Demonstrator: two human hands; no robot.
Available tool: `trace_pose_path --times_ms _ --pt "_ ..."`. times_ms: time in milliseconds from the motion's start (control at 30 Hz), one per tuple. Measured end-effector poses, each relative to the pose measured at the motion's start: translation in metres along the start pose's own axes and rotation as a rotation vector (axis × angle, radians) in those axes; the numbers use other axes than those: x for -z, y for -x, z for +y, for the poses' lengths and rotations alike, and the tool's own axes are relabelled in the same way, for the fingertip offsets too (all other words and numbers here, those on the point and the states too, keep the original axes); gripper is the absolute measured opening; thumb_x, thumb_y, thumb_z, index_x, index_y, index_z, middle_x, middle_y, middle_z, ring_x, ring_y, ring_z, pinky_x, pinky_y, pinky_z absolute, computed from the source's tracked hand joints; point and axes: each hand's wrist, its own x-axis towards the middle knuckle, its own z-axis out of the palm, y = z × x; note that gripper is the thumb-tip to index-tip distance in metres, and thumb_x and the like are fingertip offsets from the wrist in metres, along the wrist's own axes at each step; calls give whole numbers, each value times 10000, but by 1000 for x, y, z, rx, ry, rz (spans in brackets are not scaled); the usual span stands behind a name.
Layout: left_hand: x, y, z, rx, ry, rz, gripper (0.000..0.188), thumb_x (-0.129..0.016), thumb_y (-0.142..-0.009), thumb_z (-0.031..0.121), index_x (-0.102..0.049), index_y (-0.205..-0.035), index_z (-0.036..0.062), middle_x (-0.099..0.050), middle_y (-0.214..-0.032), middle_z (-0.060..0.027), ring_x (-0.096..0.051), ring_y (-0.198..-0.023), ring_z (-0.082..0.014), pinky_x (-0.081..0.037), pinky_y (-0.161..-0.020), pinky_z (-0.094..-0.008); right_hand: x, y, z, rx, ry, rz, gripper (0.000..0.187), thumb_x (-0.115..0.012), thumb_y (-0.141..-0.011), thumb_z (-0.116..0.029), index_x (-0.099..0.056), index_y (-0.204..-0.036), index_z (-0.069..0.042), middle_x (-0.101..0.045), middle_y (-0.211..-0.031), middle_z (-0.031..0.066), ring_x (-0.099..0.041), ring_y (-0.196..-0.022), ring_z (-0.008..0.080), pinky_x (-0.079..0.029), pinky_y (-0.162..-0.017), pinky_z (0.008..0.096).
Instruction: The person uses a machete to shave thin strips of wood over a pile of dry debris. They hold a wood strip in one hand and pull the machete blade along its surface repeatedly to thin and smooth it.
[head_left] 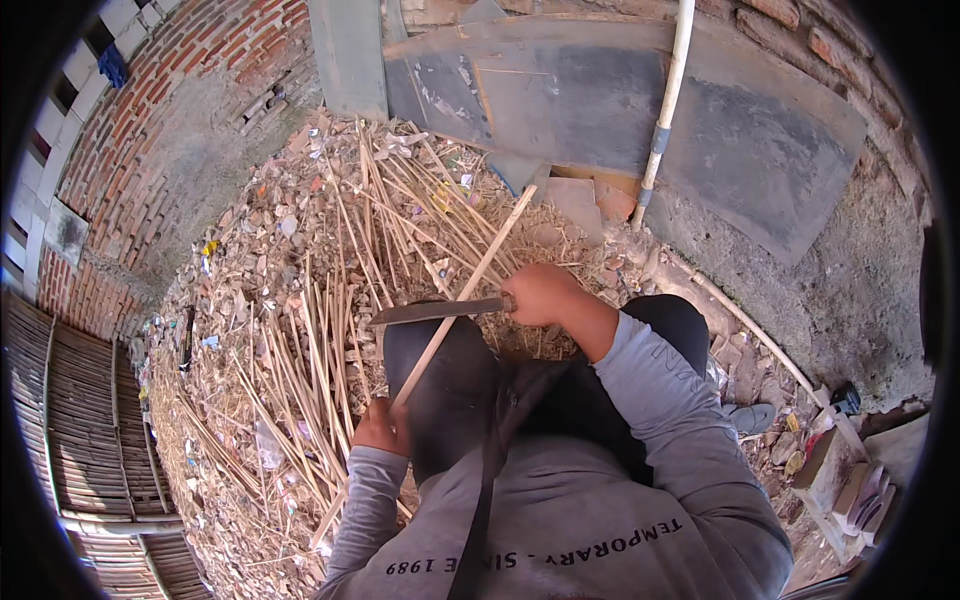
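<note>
Tan, one stick (pixel 496 248) is clamped in the left hand (pixel 382 428), one knife (pixel 408 313) in the right hand (pixel 543 295).

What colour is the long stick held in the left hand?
The stick is a pale tan; it shows in the head view.

Soft, fairly even daylight fills the scene, leaving gentle shadows. Brighter patches streak the bamboo screen (pixel 85 420); the dark trousers (pixel 430 355) lose detail. Fisheye distortion bows the brick wall (pixel 130 180) toward a black rim.
</note>
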Motion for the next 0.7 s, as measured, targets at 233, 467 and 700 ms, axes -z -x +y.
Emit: trace_pose_path --times_ms 233,467,700 --pt "-13 -4 -11 25 -72 -131 277 -538 -935 311 -530 -891 37 -604 -683 -272 -602 -651 -482 -471 -584 -564 -11 -13 30 -52 -167 166 266 -715 -708 -342 -692 -859 -123 -664 -787 148 -651 -790 357 -512 -689 485" --pt "-13 -7 -6 41 -102 -258 303 -508 -948 332 -552 -920 34 -624 -723 -273 -611 -696 -485 -484 -638 -560 -10 -8 5 34 -46 46 251 -697 -706 -312 -692 -878 -130 -670 -839 151 -661 -843 336 -519 -737 474" --pt "-12 -14 -4 44 -26 -243 362 -480 -960 369 -532 -856 26 -597 -686 -270 -590 -691 -489 -447 -617 -557 -24 -23 41 -64 -185 139 258 -689 -716 -304 -694 -890 -114 -664 -842 178 -650 -826 364 -513 -715 476"
